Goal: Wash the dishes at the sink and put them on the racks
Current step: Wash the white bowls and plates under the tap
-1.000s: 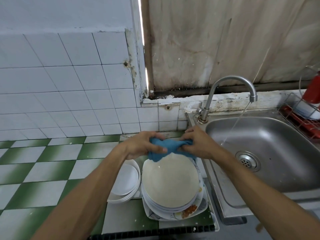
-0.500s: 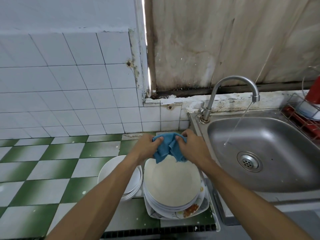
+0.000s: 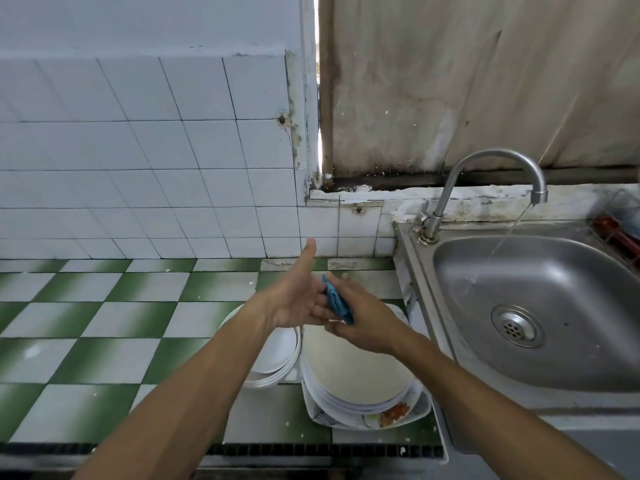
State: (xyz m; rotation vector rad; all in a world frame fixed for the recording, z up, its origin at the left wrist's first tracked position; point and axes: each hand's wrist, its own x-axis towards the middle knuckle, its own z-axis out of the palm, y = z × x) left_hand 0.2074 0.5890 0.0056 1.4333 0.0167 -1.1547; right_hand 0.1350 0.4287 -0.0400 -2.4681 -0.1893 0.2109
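- Cloth folded flat now, sandwiched between the two palms above the plates; half a second back, bunched up and pinched by both hands.
- Left hand opened out since then: fingers straight and together, thumb cocked upward, palm against the cloth.
- Right hand laid along the cloth's other face, fingers together; cannot tell whether the thumb curls round it, hidden behind the back of the hand.
- Stack of plates on the counter, directly under the hands and just left of the sink; not touched by either hand, food scraps on the bottom plate.
- Pile of bowls just beside the plates, on their left.
- Tap running, thin stream falling into the sink.
- Rack at the far right edge, only partly in view.
- Probably a cloth being readied rather than used: washing proper not yet begun, every dish still to go to the sink and then across to the rack.
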